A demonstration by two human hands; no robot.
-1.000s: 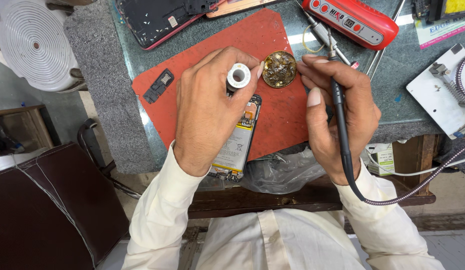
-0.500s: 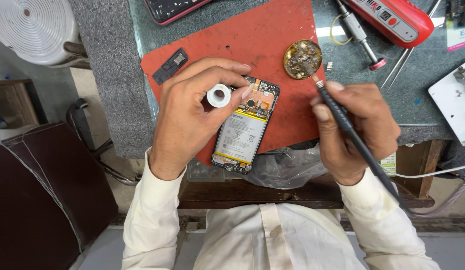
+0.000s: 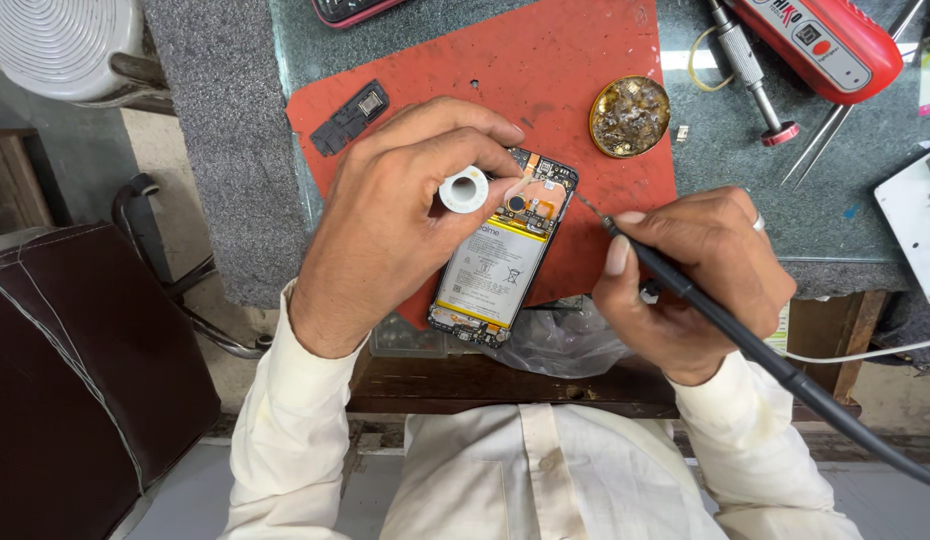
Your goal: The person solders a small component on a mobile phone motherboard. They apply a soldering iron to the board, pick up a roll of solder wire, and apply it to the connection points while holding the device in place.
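An opened phone [image 3: 498, 268] with its battery and circuit board showing lies on a red mat [image 3: 555, 70] at the bench's near edge. My left hand [image 3: 395, 215] holds a small white spool of solder wire [image 3: 464, 190] just over the phone's upper left corner. My right hand [image 3: 685, 280] grips a black soldering iron [image 3: 685, 295] like a pen; its tip points at the phone's top right edge, close to it. The iron's cable runs off to the lower right.
A round brass tin of tip cleaner [image 3: 630, 116] sits on the mat's right side. A small black phone part [image 3: 351, 116] lies at the mat's left. A red device [image 3: 825, 40], a screwdriver [image 3: 745, 65] and tweezers [image 3: 820, 140] lie beyond. A white fan [image 3: 60, 45] stands far left.
The view has shifted so the bench sits higher in frame. My right hand has brought the iron's tip from the brass tin down toward the phone's top edge. The left hand still holds the spool.
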